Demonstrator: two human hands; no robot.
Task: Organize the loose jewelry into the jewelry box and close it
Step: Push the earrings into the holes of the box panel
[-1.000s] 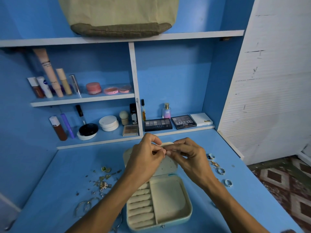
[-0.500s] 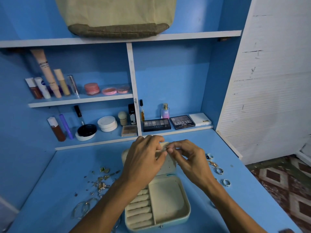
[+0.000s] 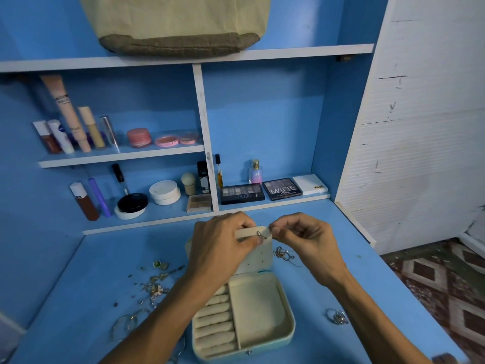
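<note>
Fitting an earring to the lid panel, gripped by left hand and right hand, is underway; loose jewelry is left unsorted.

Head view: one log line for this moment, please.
jewelry box open | left hand holds earring panel | right hand pinches panel edge | earring on panel | loose jewelry on table
</note>
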